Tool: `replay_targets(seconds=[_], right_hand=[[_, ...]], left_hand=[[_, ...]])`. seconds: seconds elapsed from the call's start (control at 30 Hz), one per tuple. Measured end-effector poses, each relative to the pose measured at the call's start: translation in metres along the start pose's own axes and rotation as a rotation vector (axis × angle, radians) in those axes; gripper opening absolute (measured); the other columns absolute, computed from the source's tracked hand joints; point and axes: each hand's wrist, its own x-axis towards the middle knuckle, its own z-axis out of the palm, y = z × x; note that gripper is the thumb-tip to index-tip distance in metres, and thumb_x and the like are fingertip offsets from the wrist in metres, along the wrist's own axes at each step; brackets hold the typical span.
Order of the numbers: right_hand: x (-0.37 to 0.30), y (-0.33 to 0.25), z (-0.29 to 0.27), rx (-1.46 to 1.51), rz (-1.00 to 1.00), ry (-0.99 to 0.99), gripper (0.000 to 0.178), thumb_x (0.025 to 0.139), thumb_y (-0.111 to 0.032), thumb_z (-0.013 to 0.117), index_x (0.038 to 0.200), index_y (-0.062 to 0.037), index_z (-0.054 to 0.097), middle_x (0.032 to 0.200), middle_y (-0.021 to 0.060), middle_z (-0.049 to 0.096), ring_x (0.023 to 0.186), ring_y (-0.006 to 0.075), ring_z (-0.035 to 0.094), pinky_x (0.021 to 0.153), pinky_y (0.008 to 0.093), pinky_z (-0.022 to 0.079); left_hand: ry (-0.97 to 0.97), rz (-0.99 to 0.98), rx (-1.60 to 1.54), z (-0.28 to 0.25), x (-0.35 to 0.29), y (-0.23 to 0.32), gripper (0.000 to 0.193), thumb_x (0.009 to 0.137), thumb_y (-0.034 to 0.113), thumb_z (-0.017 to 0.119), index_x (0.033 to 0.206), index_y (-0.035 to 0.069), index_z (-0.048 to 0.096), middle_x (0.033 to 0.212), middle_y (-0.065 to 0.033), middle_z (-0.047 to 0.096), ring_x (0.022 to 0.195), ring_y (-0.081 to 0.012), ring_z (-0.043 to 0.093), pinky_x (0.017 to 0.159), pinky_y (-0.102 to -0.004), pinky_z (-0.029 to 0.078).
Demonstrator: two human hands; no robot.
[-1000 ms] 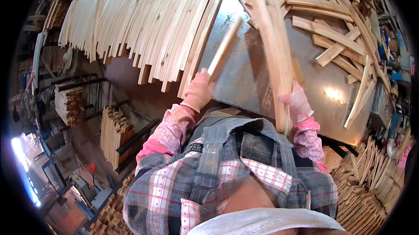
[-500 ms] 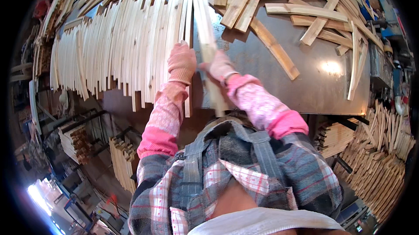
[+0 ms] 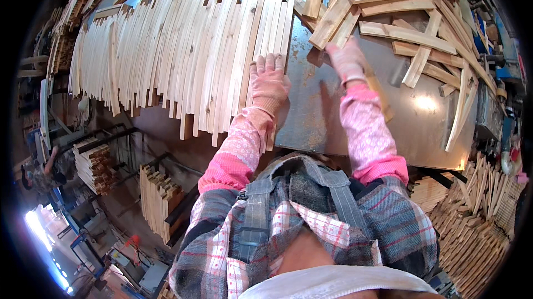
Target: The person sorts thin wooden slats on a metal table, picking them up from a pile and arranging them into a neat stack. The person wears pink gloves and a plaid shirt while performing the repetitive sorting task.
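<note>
A row of wooden slats (image 3: 183, 55) lies on the left of the tabletop (image 3: 308, 124). The left hand (image 3: 268, 84) rests flat, grasping nothing, over its right end. The right hand (image 3: 347, 63) is beside the jumbled slat pile (image 3: 408, 34); its grip is unclear.

Slats (image 3: 183, 60) are pale cream, sleeves (image 3: 367, 127) patterned pink, the shirt (image 3: 402, 224) grey plaid.

Slat row (image 3: 191, 57) left, boards (image 3: 408, 36) right
</note>
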Motion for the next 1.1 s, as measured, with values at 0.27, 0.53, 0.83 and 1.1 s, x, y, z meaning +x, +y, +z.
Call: replay_targets(seconds=[0.27, 0.53, 0.83, 1.1], right_hand=[[0.052, 0.030, 0.041, 0.466, 0.336, -0.092, 0.050, 0.078, -0.031, 0.084, 0.108, 0.0064, 0.073, 0.094, 0.0154, 0.075, 0.078, 0.0232, 0.071, 0.069, 0.0357, 0.057], [0.092, 0.110, -0.116, 1.409, 0.234, -0.067, 0.012, 0.099, -0.015, 0.061, 0.101, -0.0045, 0.065, 0.082, 0.0048, 0.062, 0.067, 0.0125, 0.058, 0.056, 0.0249, 0.048], [-0.021, 0.064, 0.021, 1.194, 0.277, -0.341, 0.042, 0.093, -0.019, 0.066, 0.131, -0.0018, 0.062, 0.101, 0.0087, 0.071, 0.082, 0.0170, 0.067, 0.067, 0.0324, 0.056], [0.032, -0.007, 0.037, 0.254, 0.319, -0.003, 0.062, 0.077, -0.043, 0.084, 0.115, 0.0040, 0.070, 0.108, 0.0255, 0.073, 0.102, 0.0363, 0.072, 0.083, 0.0455, 0.056]], left_hand=[[-0.046, 0.002, -0.042, -0.010, -0.011, -0.006, 0.080, 0.082, 0.029, 0.067, 0.154, 0.006, 0.041, 0.157, -0.0180, 0.041, 0.149, -0.0385, 0.034, 0.124, -0.0523, 0.023], [-0.013, 0.006, -0.088, 0.000, -0.019, -0.001, 0.080, 0.083, 0.029, 0.068, 0.154, 0.006, 0.041, 0.159, -0.0173, 0.040, 0.149, -0.0391, 0.034, 0.125, -0.0525, 0.021], [-0.058, -0.003, -0.058, -0.004, -0.020, -0.002, 0.078, 0.086, 0.031, 0.068, 0.153, 0.004, 0.041, 0.160, -0.0182, 0.039, 0.150, -0.0388, 0.031, 0.127, -0.0510, 0.018], [-0.068, -0.048, -0.094, -0.004, -0.022, -0.006, 0.080, 0.085, 0.033, 0.069, 0.155, 0.005, 0.040, 0.160, -0.0169, 0.038, 0.151, -0.0355, 0.029, 0.127, -0.0500, 0.017]])
